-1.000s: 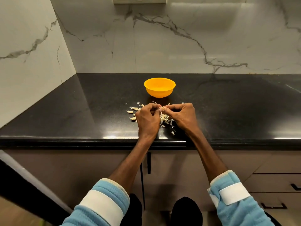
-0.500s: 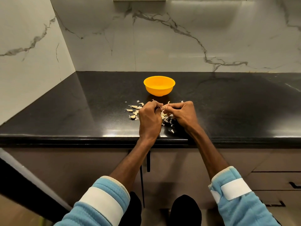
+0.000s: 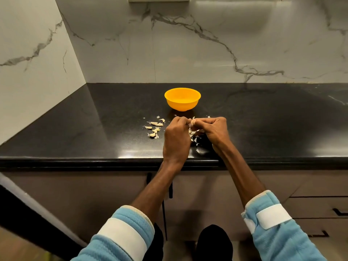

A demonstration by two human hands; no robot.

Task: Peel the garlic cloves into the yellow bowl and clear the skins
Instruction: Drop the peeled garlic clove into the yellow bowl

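1. Head view: the yellow bowl (image 3: 181, 107) stands upright on the black counter (image 3: 94, 129), just beyond both hands. What lies inside it cannot be told.
2. The left hand (image 3: 177, 141) and right hand (image 3: 215, 131) meet fingertip to fingertip in front of the bowl. Both have curled fingers and together pinch one garlic clove (image 3: 192, 121).
3. Pale skins (image 3: 194, 136) lie scattered on the counter under and between the hands.
4. Loose cloves (image 3: 154, 127) lie in a small cluster just left of the left hand, apart from the bowl.
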